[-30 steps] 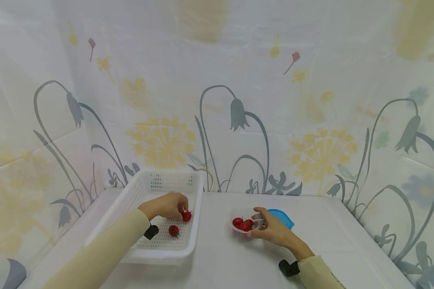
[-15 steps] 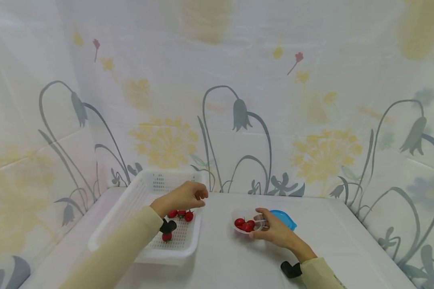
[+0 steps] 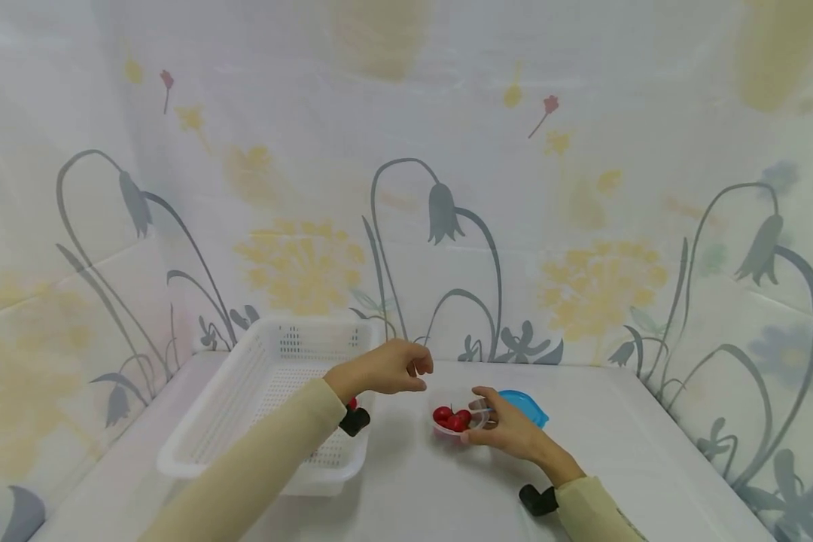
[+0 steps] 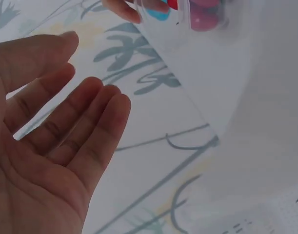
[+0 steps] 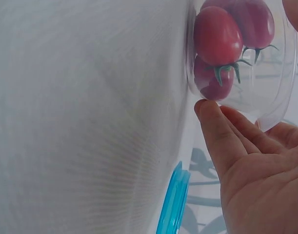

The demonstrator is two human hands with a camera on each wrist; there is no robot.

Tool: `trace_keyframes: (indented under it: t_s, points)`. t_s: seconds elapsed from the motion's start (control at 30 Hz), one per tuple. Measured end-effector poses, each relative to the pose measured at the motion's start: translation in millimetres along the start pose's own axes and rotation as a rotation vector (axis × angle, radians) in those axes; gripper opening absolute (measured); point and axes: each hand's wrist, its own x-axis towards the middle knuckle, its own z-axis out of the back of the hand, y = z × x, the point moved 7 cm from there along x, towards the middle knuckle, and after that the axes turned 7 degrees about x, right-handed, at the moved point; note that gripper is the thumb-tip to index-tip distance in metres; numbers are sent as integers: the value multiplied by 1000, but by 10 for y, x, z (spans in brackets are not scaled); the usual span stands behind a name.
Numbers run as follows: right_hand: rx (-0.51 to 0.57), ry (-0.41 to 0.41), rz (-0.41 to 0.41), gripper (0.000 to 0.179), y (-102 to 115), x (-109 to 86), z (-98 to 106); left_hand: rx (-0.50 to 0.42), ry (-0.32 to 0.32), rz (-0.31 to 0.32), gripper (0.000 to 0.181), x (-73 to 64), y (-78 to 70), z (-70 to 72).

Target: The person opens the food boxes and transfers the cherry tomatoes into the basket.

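My left hand (image 3: 398, 366) hovers between the white basket (image 3: 169, 461) and a clear plastic container (image 3: 482, 421). In the left wrist view its fingers (image 4: 107, 129) are loosely bent, with thumb and fingertips apart and nothing between them. My right hand (image 3: 508, 430) grips the container from its right side, thumb at the near side and fingers behind. Several red cherry tomatoes (image 5: 218, 35) with green stems lie inside, seen through its wall in the right wrist view. One cherry tomato (image 3: 352, 403) in the basket peeks out past my left forearm, which hides part of the basket floor.
Behind my right hand a blue lid (image 3: 525, 406) lies on the white-covered table (image 3: 406, 497). A flower-printed sheet (image 3: 406, 286) hangs along the table's back. Each wrist wears a black camera mount, such as the right one (image 3: 537, 500).
My left hand has left the tomatoes in the basket, lifted and crossed the rim rightward toward the container. The right hand keeps its grip on the container, which stays in place.
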Motion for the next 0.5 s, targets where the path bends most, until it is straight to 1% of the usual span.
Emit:
trace_keyframes:
  t_s: [0.13,0.23,0.4,0.5]
  points:
    - [-3,-3,1,90,24,2,15,-12,39,11,15,86,-85,-62]
    - [-7,-6,9,89,29,1,16,-11,69,16,16,144,-145,-154]
    - [-9,-2,11,88,22,-16,3,43,125,33,15,238,-195,-353]
    - [-11,2,17,88,38,-20,3,69,143,35,15,286,-210,-442]
